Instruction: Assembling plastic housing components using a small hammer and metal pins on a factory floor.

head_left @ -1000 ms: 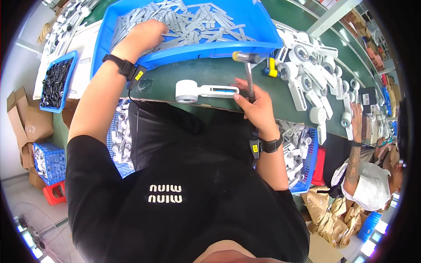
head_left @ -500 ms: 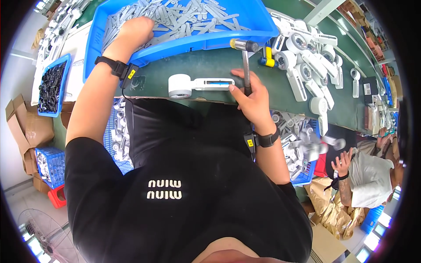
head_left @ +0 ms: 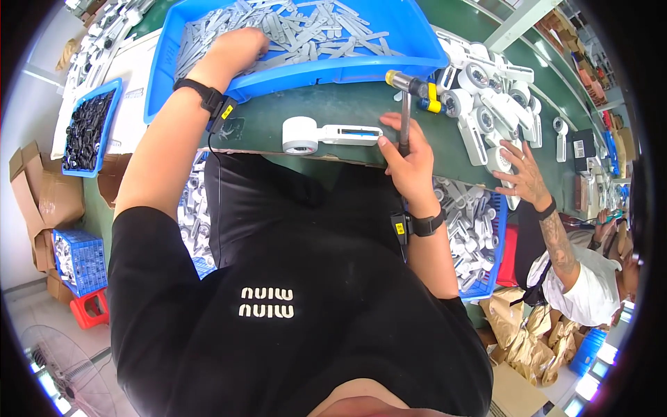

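Note:
My left hand reaches into a blue bin of grey plastic strips. Its fingers curl down among the strips; their tips are hidden, so what they hold cannot be made out. My right hand is closed round the handle of a hammer, whose head points up. The right thumb and fingertips are also at the end of a white plastic housing with a round head and a slotted arm. That housing lies on the green table's near edge, and something blue shows in its slot.
Similar white housings are heaped at the right, beside a yellow-and-black tool. A co-worker's tattooed arm reaches to that heap. A small blue tray of black parts sits at far left. Blue crates of white parts flank my lap.
The co-worker's hand has come forward onto the heap of housings; a housing blurred in motion near it earlier is gone from there. My hands keep their places, with the view shifted slightly.

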A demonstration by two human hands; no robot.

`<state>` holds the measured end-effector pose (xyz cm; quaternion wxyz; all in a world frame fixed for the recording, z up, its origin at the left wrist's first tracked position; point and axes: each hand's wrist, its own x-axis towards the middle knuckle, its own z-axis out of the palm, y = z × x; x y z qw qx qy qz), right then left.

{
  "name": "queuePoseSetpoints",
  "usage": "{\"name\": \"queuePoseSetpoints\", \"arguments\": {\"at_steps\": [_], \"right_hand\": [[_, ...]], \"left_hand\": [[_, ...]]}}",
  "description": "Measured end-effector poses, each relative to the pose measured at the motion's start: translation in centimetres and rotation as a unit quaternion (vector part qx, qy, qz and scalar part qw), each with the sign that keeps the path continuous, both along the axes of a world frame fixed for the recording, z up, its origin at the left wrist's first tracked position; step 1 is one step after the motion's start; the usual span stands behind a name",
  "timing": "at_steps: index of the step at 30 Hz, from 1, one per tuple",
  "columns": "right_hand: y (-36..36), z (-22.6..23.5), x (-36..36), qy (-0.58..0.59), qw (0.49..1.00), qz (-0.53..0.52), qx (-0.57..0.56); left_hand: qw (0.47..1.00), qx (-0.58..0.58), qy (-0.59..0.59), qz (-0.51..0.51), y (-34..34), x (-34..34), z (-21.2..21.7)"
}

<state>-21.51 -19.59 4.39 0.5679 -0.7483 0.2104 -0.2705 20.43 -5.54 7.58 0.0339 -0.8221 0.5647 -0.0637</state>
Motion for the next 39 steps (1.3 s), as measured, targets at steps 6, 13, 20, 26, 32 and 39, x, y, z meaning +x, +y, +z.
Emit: {"name": "queuePoseSetpoints", "arguments": {"at_steps": [6,13,20,26,32,39], "right_hand": [[-0.1,-1.5,0.0,-0.012,0.995,-0.048,-0.085],[0.5,-2.9,0.0,-0.077,0.991,-0.099,-0.05],[2.8,1.8,-0.8,-0.186,0.908,0.102,0.36],[2.0,1.1,-0.7,-0.044,0.979,-0.096,0.175],[0.3,0.4,-0.5,-0.021,0.979,-0.163,0.125],[1.0,1.1,-0.3,-0.02,0.987,-0.091,0.133]], "left_hand": [[0.983,-0.169,0.0,-0.07,0.0,-2.0,2.0],[0.753,-0.427,0.465,-0.188,3.6,-15.8,6.1],[0.672,-0.43,0.558,-0.229,4.6,-25.4,0.8],[0.823,-0.438,0.322,-0.165,3.9,-25.2,-0.1],[0.933,-0.322,0.146,-0.071,3.1,-25.1,-0.7],[0.915,-0.291,0.269,-0.071,3.2,-23.1,-2.2]]}}
